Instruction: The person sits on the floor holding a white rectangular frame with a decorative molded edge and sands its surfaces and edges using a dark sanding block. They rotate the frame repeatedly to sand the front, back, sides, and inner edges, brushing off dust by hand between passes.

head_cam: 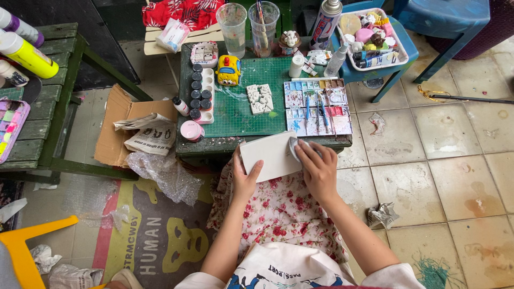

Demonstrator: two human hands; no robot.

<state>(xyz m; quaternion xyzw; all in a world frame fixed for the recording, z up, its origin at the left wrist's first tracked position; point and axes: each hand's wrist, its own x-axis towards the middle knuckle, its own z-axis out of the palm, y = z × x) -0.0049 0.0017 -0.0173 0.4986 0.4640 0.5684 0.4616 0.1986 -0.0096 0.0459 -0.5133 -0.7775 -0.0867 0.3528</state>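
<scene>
Gripping plain white rect. slab [270, 155], L hand [244, 179] under, R hand [317, 170] on top

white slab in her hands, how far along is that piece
Early, apparently. In hand: the left hand steadies the white slab while the right hand presses a small grey pad on its edge. The slab shows no paint. Done: the yellow car figure is coloured. The paint palette lies used beside it.

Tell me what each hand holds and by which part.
The left hand grips the white rectangular slab by its lower left edge. The right hand presses a small grey pad onto its right end.
</scene>
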